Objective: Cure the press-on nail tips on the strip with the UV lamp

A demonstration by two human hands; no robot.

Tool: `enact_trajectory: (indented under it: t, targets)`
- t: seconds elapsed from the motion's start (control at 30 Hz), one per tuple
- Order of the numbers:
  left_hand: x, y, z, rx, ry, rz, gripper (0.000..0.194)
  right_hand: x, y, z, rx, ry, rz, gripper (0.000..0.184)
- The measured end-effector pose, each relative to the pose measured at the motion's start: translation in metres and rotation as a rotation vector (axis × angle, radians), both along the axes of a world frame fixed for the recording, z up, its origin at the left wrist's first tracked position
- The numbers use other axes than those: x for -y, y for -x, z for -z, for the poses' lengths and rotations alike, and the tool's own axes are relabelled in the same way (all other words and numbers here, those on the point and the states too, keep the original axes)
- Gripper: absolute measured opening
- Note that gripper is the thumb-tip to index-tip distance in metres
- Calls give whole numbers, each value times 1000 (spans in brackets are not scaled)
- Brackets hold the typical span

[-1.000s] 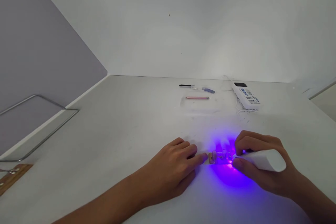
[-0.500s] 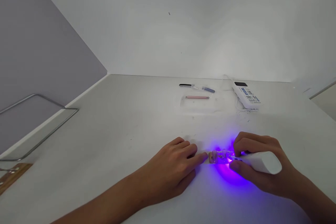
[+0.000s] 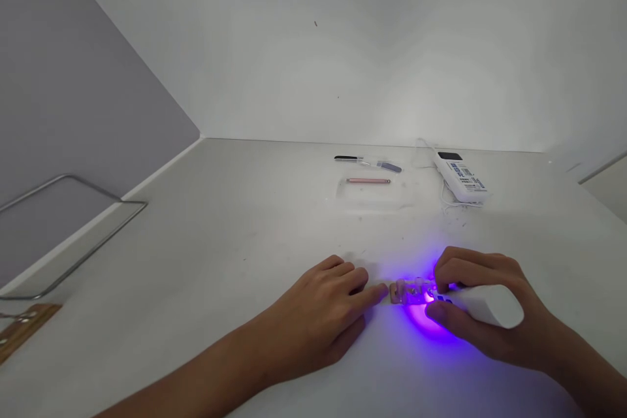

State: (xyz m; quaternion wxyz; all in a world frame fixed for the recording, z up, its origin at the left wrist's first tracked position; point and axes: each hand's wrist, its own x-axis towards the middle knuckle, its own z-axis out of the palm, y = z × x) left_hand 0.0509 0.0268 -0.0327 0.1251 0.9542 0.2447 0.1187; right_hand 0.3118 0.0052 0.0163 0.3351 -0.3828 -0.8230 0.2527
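Landmark: the strip [image 3: 411,292], a small row of clear, rounded pieces lying on the white table [image 3: 196,241], with a tan end [image 3: 393,294] on its left.

Left hand [image 3: 326,320]: just left of the strip, palm down, loosely open. Index finger stretched out, its tip at the tan end and seemingly touching it; other fingers bent. Thumb mostly tucked under.

Right hand [image 3: 531,323]: just right of the strip, closed around a white lamp [image 3: 490,305], thumb on the near side, fingers on the far side. Lamp tilted, its broad butt away from the strip, narrow front at the strip's right end. Whether lamp and strip touch, cannot tell; fingers and glare hide the spot.

Violet light washes over the strip's right part and spreads onto the table around it, brightest on the near side.

Beyond the strip, slightly left: pink pen [image 3: 368,181], lying crosswise. Farther beyond: black-handled tool [image 3: 346,158] and, right of that, a blue-grey piece [image 3: 390,167].

Beyond the strip, to the right: white box [image 3: 465,183] with printed markings and a dark end, thin white cord [image 3: 443,194] beside it.

Far left of the strip: bent metal wire [image 3: 98,249], wooden bar [image 3: 34,328] with metal fittings.
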Motion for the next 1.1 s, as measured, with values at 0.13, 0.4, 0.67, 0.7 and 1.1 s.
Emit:
enact_trajectory:
  t: [0.13, 0.4, 0.67, 0.7, 1.1]
  targets:
    - [-1, 0, 0, -7, 1, -6, 33, 0, 0, 0, 8, -1, 4, 21]
    - [-1, -1, -2, -4, -4, -3, 33, 0, 0, -1, 7, -23, 2, 23]
    - [-1, -1, -2, -12, 4, -7, 33, 1, 0, -1, 19, -7, -2, 24]
    - [-1, -1, -2, -15, 5, -5, 33, 1, 0, -1, 22, -3, -2, 24]
    - [0, -1, -2, -12, -4, -1, 34, 0, 0, -3, 21, 2, 1, 24]
